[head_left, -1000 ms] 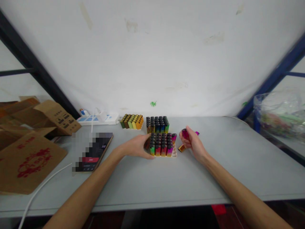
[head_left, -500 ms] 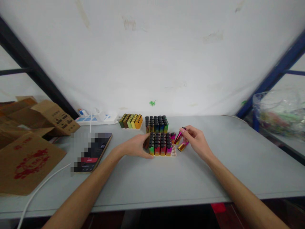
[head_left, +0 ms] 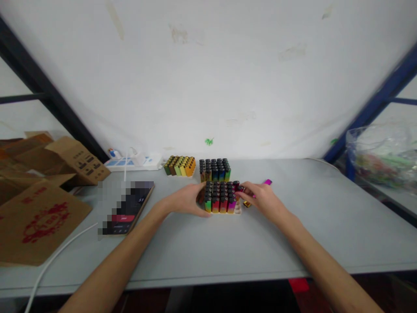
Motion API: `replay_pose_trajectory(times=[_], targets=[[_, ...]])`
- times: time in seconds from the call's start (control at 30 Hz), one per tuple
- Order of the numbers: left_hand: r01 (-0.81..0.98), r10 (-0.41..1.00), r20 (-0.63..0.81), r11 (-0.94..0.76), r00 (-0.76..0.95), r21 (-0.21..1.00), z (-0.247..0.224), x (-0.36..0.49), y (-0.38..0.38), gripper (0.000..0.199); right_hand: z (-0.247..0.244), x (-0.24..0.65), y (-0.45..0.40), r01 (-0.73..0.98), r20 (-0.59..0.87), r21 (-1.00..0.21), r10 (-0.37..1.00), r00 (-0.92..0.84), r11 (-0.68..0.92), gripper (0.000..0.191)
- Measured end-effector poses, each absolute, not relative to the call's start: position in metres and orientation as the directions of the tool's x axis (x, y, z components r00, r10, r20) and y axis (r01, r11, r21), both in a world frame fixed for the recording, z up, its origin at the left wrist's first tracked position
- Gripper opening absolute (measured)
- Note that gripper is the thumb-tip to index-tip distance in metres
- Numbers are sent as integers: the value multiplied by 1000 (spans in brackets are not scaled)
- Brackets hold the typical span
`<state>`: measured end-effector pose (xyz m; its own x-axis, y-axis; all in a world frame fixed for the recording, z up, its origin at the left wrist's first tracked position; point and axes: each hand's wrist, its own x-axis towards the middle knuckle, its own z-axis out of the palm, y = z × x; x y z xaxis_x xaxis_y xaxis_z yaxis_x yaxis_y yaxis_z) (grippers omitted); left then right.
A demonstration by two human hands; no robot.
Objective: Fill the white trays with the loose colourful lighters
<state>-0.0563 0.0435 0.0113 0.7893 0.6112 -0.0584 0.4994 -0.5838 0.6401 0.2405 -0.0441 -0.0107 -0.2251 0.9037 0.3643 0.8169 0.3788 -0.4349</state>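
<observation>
My left hand (head_left: 186, 200) is curled around the left side of a pale tray (head_left: 239, 210) packed with upright lighters (head_left: 220, 200), thumb at the front and fingers behind. The lighters have black tops and shiny green, red and magenta bodies. At the tray's right side, my right hand (head_left: 262, 198) pinches a dark reddish lighter (head_left: 240, 190) by its top, at the right-hand column. Its lower part is hidden. A magenta end (head_left: 268, 182) and a gold end (head_left: 247, 204) show on the table around my right hand; whether they belong to one lighter I cannot tell.
Behind stand a second block of black-topped lighters (head_left: 215, 169) and a block of gold-topped ones (head_left: 180, 166). To the left are a phone (head_left: 138, 202), a power strip (head_left: 148, 162), a white cable (head_left: 58, 252) and cardboard boxes (head_left: 48, 217). A clear plastic bag (head_left: 384, 156) is at far right.
My right hand has brought the lighter left and down to the tray's right column. The magenta end beyond that hand now shows. My left hand stays in place.
</observation>
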Motion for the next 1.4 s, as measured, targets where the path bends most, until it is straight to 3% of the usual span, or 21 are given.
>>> replay_pose_trajectory(times=[0.17, 0.27, 0.37, 0.47, 0.63, 0.83, 1.17, 1.4], targets=[[504, 611, -54, -597, 790, 624, 11, -56, 44, 69, -8, 235, -49, 891, 349, -253, 894, -280, 377, 45], [503, 607, -47, -609, 793, 613, 12, -56, 44, 69, 1, 243, -52, 851, 364, -315, 882, -300, 420, 48], [513, 617, -36, -620, 786, 594, 12, -57, 44, 66, 5, 263, -51, 828, 429, -415, 883, -188, 378, 46], [516, 619, -25, -632, 785, 579, 12, -57, 44, 65, -1, 287, -48, 855, 438, -414, 892, -115, 313, 39], [522, 620, -27, -635, 784, 569, 12, -57, 44, 66, -14, 310, -48, 816, 264, -392, 902, -342, 424, 36], [492, 602, -27, -626, 798, 606, 13, -56, 44, 65, -15, 307, -43, 811, 256, -400, 902, -348, 426, 15], [514, 613, -44, -618, 788, 594, 13, -56, 44, 66, 2, 294, -50, 709, 369, -611, 919, -138, 352, 30], [524, 617, -49, -621, 785, 582, 11, -56, 44, 67, 8, 283, -51, 438, 345, -838, 938, -37, 326, 44]])
